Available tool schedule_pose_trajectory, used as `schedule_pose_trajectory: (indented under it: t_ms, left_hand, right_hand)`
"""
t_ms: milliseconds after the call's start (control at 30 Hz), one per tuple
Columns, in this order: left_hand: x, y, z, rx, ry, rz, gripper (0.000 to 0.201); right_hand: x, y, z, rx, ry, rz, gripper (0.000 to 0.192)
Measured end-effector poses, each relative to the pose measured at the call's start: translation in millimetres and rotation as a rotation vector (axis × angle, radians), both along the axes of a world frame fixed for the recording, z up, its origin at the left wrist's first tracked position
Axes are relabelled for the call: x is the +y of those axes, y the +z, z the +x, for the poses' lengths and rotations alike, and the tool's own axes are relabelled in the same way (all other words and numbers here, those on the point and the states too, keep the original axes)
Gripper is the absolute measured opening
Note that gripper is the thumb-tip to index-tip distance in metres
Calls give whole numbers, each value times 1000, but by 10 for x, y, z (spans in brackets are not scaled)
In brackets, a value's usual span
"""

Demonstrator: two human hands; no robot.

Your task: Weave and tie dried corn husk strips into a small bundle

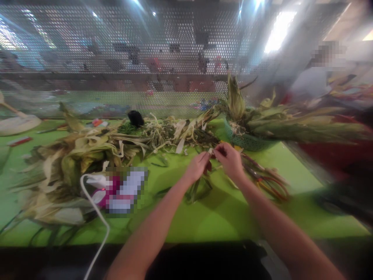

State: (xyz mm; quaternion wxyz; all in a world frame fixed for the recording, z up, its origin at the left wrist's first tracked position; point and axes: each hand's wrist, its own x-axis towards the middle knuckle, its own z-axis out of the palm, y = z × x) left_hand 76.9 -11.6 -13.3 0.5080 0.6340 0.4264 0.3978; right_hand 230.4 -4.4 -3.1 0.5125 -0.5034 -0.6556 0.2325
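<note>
Both my hands meet over a bright green table point(221, 217). My left hand point(198, 166) and my right hand point(230, 157) pinch a small bundle of leaves and stems point(201, 186) between their fingertips. The bundle's dark green leaves hang down under my left hand onto the table. Reddish and green stems point(266, 179) lie just right of my right hand. The picture is blurred, so fine detail of the bundle is unclear.
A big heap of dried husks and leaves point(72, 163) covers the table's left and back. A teal basket point(247, 138) with long leaves stands at the back right. A white cable point(97, 217) runs off the front edge. A perforated metal screen point(145, 58) rises behind. Another person sits far right.
</note>
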Motion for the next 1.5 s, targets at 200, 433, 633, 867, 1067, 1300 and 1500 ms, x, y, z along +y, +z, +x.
schedule_pose_trajectory:
  t_ms: [200,433,633,867,1067,1300,1500]
  left_hand:
    - [15,-24,-18,40,-3,61,45]
    - [39,-32,-31,120,47,122,39]
    - [40,-64,-34,164,64,162,34]
    - [45,-71,-35,173,65,172,36]
    - [68,-96,-27,163,95,172,35]
    - [71,-109,-18,73,74,108,38]
    - [76,-133,-14,15,62,85,38]
  right_hand:
    - [9,-8,1,48,5,-37,11]
    - [0,4,3,106,97,-48,18]
    - [-1,6,1,182,103,-99,23]
    - [-14,44,-17,225,128,-110,21]
    - [-4,25,-3,128,80,-60,17]
    - [6,25,-3,108,77,-47,15]
    - [-25,92,-24,154,101,-83,15]
